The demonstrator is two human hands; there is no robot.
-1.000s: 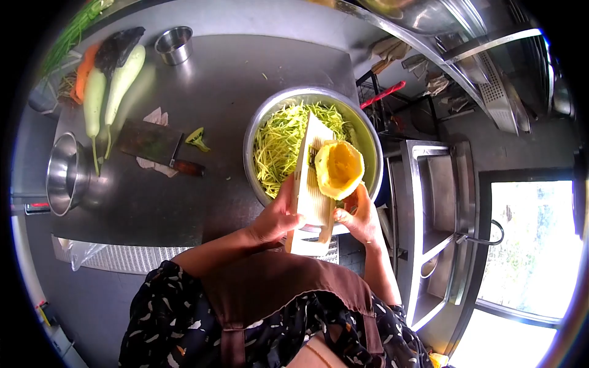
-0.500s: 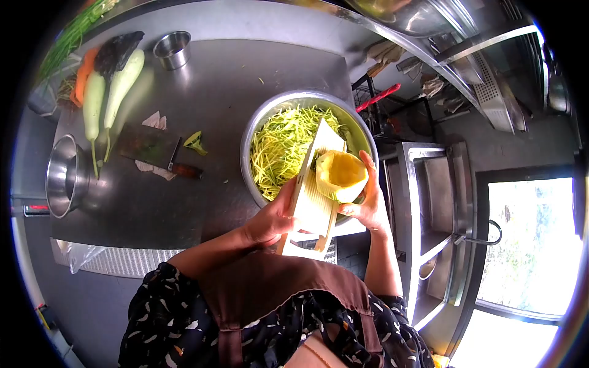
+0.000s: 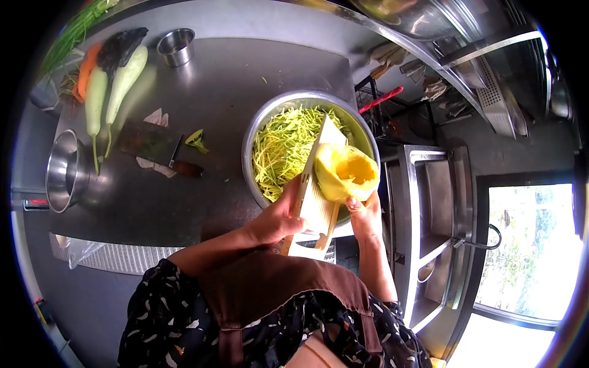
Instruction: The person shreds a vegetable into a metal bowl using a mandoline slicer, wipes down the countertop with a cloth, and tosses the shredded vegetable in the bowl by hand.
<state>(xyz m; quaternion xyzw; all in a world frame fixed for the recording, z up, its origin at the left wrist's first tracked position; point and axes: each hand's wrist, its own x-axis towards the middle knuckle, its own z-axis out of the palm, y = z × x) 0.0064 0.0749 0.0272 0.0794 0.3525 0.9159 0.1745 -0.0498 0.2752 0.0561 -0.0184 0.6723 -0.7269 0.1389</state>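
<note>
Hollow yellow squash (image 3: 345, 173), one — grasped by right hand (image 3: 366, 218) | flat cream grater (image 3: 318, 210), one — clasped by left hand (image 3: 274, 219) | round steel bowl (image 3: 247, 150), one, at steel tabletop (image 3: 215, 80)'s right edge

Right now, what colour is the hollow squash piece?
The squash piece is yellow, more orange inside; the head view shows it best.

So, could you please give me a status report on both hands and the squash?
Left hand holding grater. Right hand holding hollowed squash at grater, above bowl of shreds. Nothing visibly in the way.
</note>
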